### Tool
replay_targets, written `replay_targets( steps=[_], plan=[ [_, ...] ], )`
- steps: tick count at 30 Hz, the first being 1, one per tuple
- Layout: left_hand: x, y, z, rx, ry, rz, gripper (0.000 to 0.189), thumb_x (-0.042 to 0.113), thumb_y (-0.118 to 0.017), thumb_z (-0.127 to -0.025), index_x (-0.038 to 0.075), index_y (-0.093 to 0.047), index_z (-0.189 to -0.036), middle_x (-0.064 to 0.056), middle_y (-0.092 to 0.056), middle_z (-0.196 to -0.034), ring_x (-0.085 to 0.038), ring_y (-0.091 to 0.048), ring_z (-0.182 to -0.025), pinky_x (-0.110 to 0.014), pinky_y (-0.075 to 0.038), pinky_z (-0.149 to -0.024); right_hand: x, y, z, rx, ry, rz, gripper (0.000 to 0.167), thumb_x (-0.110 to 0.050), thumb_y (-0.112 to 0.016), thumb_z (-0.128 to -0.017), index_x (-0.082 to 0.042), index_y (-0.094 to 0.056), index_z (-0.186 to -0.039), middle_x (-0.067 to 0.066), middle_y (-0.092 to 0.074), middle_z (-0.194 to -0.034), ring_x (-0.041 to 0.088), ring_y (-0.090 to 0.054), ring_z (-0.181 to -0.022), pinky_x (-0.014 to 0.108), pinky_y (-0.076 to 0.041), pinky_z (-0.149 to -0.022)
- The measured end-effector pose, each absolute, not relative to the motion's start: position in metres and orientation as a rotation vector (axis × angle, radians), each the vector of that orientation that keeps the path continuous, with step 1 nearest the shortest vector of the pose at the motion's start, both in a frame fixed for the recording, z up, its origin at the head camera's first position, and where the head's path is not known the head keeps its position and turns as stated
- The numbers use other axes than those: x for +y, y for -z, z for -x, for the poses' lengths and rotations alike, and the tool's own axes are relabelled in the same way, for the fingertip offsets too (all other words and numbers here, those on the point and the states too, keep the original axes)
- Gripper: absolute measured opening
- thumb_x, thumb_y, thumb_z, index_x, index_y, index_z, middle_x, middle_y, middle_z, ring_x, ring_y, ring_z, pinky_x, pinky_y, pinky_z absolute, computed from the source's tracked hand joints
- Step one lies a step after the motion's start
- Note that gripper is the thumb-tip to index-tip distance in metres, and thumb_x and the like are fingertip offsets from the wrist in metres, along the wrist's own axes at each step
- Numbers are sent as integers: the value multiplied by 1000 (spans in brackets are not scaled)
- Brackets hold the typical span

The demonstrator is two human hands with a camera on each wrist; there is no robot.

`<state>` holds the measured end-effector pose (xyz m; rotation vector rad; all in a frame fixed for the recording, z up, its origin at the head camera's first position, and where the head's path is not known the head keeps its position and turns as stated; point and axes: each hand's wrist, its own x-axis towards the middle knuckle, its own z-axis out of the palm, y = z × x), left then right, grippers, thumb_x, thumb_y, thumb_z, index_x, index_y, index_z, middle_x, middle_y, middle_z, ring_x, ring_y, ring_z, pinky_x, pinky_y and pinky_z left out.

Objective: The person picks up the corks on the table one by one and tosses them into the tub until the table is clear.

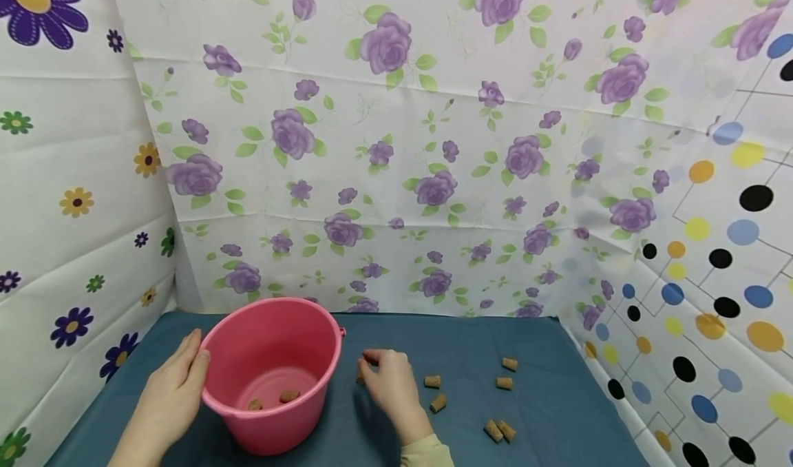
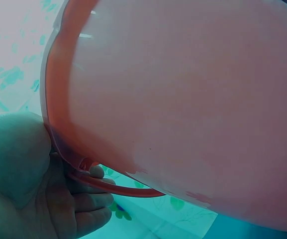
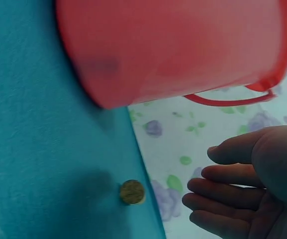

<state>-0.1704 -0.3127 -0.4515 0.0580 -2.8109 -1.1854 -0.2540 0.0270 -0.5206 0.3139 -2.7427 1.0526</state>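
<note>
A pink bucket stands on the dark blue cloth, with two corks lying inside. My left hand holds it by the left side of the rim. In the left wrist view, the fingers are behind the bucket's thin handle. Right of the bucket, my right hand reaches down over a single cork, mostly covered by the fingers in the head view. The right wrist view has that hand with fingers spread and slightly bent, apart from the cork on the cloth.
Several more corks lie to the right on the cloth, such as a near one, a far one and a pair at the front. Patterned sheets hang at the back and both sides.
</note>
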Motion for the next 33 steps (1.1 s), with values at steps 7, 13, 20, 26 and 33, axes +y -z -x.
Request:
replay_targets(
  steps=[7, 13, 20, 26, 33],
  plan=[
    [-313, 452, 171, -2809, 1180, -54, 74, 44, -22, -118, -16, -15, -162, -43, -13, -166, -63, -16, -153, -80, -23, -116, 21, 531, 256, -2768, -968, -340, 26, -17, -75, -99, -4, -82, -120, 13, -80, -114, 28, -79, -102, 48, -66, -82],
    [-312, 453, 171, -2801, 1165, -54, 74, 43, -22, -119, -16, -16, -162, -43, -15, -166, -63, -17, -152, -80, -24, -116, 16, 541, 262, -2808, -894, -337, 16, -15, -76, -98, -5, -78, -86, 4, -72, -72, 13, -62, -57, 32, -51, -52],
    [-312, 452, 171, -2812, 1171, -61, 74, 43, -22, -118, -16, -15, -162, -43, -14, -166, -63, -16, -153, -80, -23, -116, 8, 546, 265, -2855, -793, -348, 42, -16, -77, -97, -16, -54, -62, -5, -48, -55, 12, -46, -50, 32, -40, -49],
    [-312, 452, 171, -2823, 1170, -64, 74, 43, -21, -119, -17, -15, -162, -43, -14, -166, -63, -16, -152, -79, -23, -116, 3, 546, 267, -2902, -688, -315, 42, -19, -79, -95, -14, -58, -60, 1, -59, -59, 18, -61, -55, 40, -50, -50],
    [-312, 450, 172, -2832, 1171, -72, 74, 44, -20, -118, -16, -15, -162, -42, -13, -166, -63, -16, -153, -79, -23, -116, 1, 551, 270, -2853, -622, -295, 37, -14, -79, -93, -13, -61, -61, 6, -66, -64, 26, -70, -62, 43, -56, -52]
  ],
)
